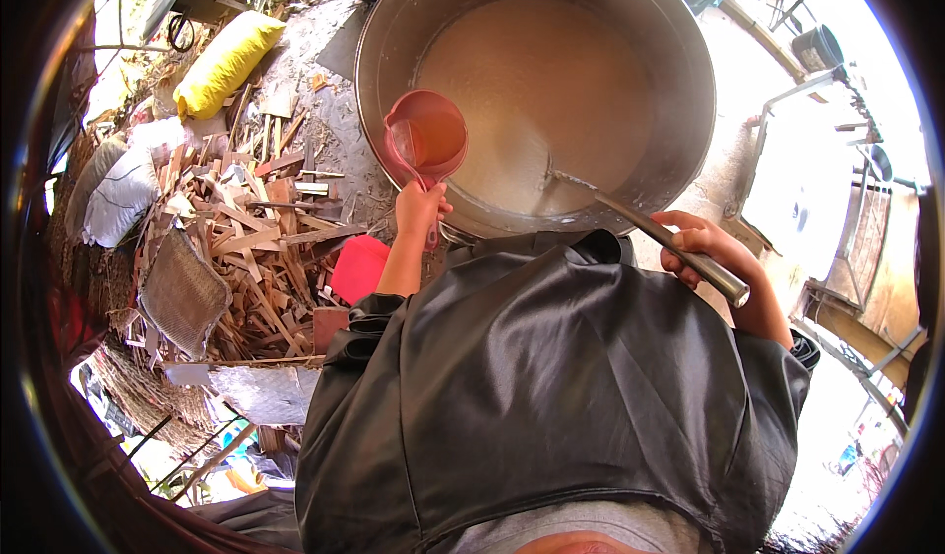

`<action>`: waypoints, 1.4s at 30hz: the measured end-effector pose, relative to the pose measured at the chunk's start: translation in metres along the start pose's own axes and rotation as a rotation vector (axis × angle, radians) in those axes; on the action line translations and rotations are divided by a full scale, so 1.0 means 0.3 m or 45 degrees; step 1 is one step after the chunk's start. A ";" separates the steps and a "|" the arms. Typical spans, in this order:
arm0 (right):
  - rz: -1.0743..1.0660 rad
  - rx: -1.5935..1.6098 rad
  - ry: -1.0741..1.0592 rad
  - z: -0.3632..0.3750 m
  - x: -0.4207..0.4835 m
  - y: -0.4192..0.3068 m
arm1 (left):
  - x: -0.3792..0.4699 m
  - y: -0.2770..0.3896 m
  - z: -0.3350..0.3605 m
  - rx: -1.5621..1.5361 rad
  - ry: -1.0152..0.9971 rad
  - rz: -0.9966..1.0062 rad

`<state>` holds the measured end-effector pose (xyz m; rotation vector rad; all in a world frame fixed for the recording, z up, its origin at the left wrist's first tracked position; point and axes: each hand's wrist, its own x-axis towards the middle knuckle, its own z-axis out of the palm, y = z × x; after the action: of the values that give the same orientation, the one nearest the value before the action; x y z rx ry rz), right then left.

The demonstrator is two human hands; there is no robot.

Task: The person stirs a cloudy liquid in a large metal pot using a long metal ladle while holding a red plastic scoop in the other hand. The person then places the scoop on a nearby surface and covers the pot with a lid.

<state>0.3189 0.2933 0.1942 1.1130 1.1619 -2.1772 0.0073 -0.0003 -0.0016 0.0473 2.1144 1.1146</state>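
Note:
A large metal pot [683, 74] stands before me, holding cloudy beige liquid [539, 74]. My left hand [418, 211] grips the handle of a red plastic dipper [399, 144], whose bowl is over the pot's near left rim. Whether there is liquid in the dipper I cannot tell. In my right hand [705, 248], at the pot's near right side, is a metal pole [635, 218]. It slants down over the rim, and its far end dips into the liquid, where its tip is hidden.
Split wood scraps [251, 237] are heaped on the left, with a pink plastic object [359, 270] beside them. Behind lie a yellow sack [229, 63] and a white sack [122, 203]. A metal-framed table [797, 177] stands right. A black apron [561, 377] covers my front.

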 end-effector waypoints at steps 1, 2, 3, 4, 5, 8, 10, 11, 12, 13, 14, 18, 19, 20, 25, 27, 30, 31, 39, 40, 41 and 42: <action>-0.003 0.031 -0.005 0.003 0.005 -0.002 | -0.003 0.002 -0.001 -0.001 0.000 0.003; -0.006 0.062 -0.009 0.014 0.011 -0.007 | -0.004 0.003 -0.003 0.016 0.002 -0.002; -0.010 0.093 -0.011 0.019 0.017 -0.009 | -0.002 0.001 -0.002 0.033 0.003 -0.006; -0.029 0.124 -0.076 0.004 0.039 0.002 | 0.000 0.000 -0.002 0.051 0.003 -0.011; -0.038 0.150 -0.095 0.003 0.055 0.004 | -0.001 0.000 -0.001 0.046 0.004 -0.004; -0.072 0.247 -0.155 0.012 0.093 0.005 | -0.001 0.002 -0.003 0.046 0.009 0.010; -0.079 0.332 -0.238 0.004 0.126 0.011 | 0.000 -0.002 -0.003 0.049 0.009 0.003; -0.083 0.374 -0.280 -0.003 0.147 0.017 | 0.000 -0.001 -0.002 0.049 0.010 -0.001; -0.097 0.418 -0.319 -0.014 0.170 0.027 | -0.002 0.002 -0.001 0.051 0.012 -0.003; -0.098 0.462 -0.351 -0.024 0.193 0.037 | -0.003 0.004 0.000 0.054 0.014 -0.005; -0.100 0.506 -0.383 -0.033 0.216 0.047 | -0.004 0.007 0.000 0.057 0.011 -0.005; -0.150 0.646 -0.455 -0.056 0.297 0.075 | -0.004 0.010 -0.001 0.054 0.009 -0.008; -0.167 0.667 -0.443 -0.058 0.309 0.077 | -0.004 0.009 0.000 0.048 0.008 -0.009; -0.166 0.691 -0.433 -0.059 0.317 0.077 | -0.005 0.005 -0.001 0.039 0.012 -0.008; -0.230 0.856 -0.655 -0.065 0.387 0.071 | 0.002 0.006 -0.004 0.030 0.001 -0.018; -0.261 0.893 -0.644 -0.068 0.409 0.074 | -0.010 0.014 -0.007 0.019 -0.020 -0.027; -0.326 0.859 -0.657 -0.064 0.444 0.058 | -0.003 0.000 -0.010 -0.050 -0.018 -0.022; -0.342 0.859 -0.626 -0.063 0.452 0.050 | -0.001 -0.011 -0.010 -0.080 -0.013 -0.021; -0.485 0.806 -0.505 -0.094 0.493 -0.010 | -0.002 -0.005 -0.016 -0.132 -0.050 -0.005; -0.504 0.790 -0.487 -0.099 0.496 -0.013 | -0.002 -0.005 -0.018 -0.131 -0.054 -0.012; -0.523 0.774 -0.468 -0.105 0.499 -0.014 | -0.003 -0.006 -0.020 -0.164 -0.048 -0.003; -0.531 0.768 -0.457 -0.111 0.505 -0.014 | -0.005 -0.007 -0.022 -0.198 -0.041 0.005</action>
<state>0.2425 0.3231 0.0625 0.6610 0.6247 -3.0202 0.0049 -0.0067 0.0001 -0.0035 1.9938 1.2684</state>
